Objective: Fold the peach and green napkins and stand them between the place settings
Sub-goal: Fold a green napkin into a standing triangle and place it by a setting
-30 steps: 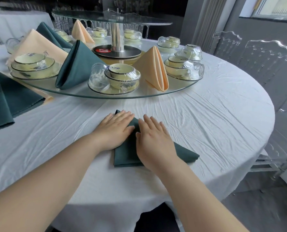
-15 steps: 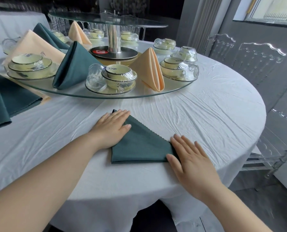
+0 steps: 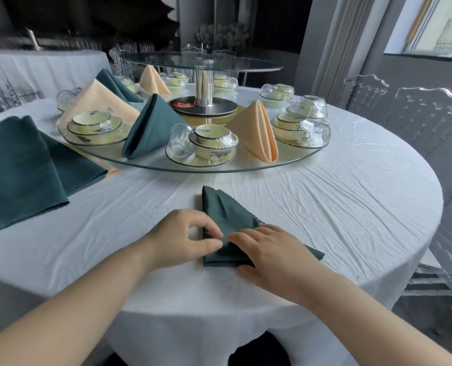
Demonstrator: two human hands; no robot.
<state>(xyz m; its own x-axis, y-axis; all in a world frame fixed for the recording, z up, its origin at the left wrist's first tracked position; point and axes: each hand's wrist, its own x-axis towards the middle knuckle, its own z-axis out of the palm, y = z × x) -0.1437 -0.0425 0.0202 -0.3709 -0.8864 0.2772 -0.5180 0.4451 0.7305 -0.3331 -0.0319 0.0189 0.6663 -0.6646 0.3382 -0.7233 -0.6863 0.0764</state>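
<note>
Left hand (image 3: 177, 236): thumb and forefinger pinch the left edge of the folded green napkin (image 3: 227, 220), other fingers curled in. The napkin lies flat as a layered triangle near the front edge of the round table (image 3: 351, 202), just short of the glass turntable (image 3: 246, 169). Right hand (image 3: 272, 252): fingers straight and close together, pressing flat on the napkin's lower right layers. Judgement: a fold is in hand. It should go best if the flat hand pins the layers while the pinch lifts, the edges are squared before creasing, and the crease is pressed hard enough for the cone to stand. Materials, left to right: stack of flat green napkins (image 3: 21, 167) at the left edge, matte woven cloth. Standing green napkin (image 3: 151, 128), a soft cone. Film-wrapped bowl set (image 3: 206, 146), glossy. Standing peach napkin (image 3: 259, 133), a cone with rounded folds. The tablecloth is white and finely wrinkled.
</note>
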